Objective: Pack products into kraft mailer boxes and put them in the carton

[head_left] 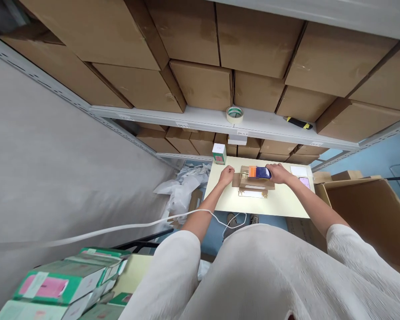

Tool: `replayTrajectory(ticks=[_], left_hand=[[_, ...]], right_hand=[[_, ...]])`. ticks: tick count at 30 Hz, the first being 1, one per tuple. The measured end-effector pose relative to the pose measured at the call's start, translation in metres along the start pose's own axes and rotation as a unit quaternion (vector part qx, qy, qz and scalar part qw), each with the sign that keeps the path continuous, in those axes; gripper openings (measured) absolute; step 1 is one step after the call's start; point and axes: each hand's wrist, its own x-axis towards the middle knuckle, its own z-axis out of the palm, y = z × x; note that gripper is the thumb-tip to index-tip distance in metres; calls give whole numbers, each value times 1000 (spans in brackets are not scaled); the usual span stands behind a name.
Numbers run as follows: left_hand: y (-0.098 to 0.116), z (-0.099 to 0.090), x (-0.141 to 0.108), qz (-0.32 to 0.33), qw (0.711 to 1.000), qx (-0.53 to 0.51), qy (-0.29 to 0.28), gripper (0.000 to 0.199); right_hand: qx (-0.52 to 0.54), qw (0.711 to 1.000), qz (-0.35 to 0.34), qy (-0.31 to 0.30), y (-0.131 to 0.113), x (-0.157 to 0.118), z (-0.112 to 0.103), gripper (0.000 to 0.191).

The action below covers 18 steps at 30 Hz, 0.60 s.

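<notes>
On the pale yellow table (288,203) in front of me is a small brown cardboard box (253,182), with a flap out on its left side. My right hand (277,172) is closed round the end of a blue and orange tape dispenser (260,172), which rests across the top of the box. Beside the left flap, my left hand (227,175) is curled closed; what its fingers hold, if anything, is hidden. A strip with a white label and shiny tape (253,194) shows along the box's near side.
A green and white carton (219,154) stands at the table's back left; a phone (305,182) lies at the right. Tape roll (235,115) and utility knife (298,123) lie on the shelf (200,116). A white cable (126,226) crosses before me. A large open carton (370,213) stands right.
</notes>
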Motion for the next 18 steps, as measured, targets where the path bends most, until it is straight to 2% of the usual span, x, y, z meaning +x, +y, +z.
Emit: replayTrajectory(ticks=[3, 8, 12, 18], left_hand=[[-9, 13, -3, -22, 995, -98, -25, 14], [-20, 31, -2, -86, 966, -236, -63, 16], [-26, 36, 4, -113, 954, -270, -62, 19], [-32, 40, 13, -144, 960, -235, -53, 14]], right_hand=[[-16, 1000, 5, -10, 0, 3, -2, 37], [-21, 999, 17, -22, 3, 8, -2, 38], [-20, 1000, 20, -14, 2, 11, 0, 40], [-23, 999, 21, -19, -2, 15, -3, 37]])
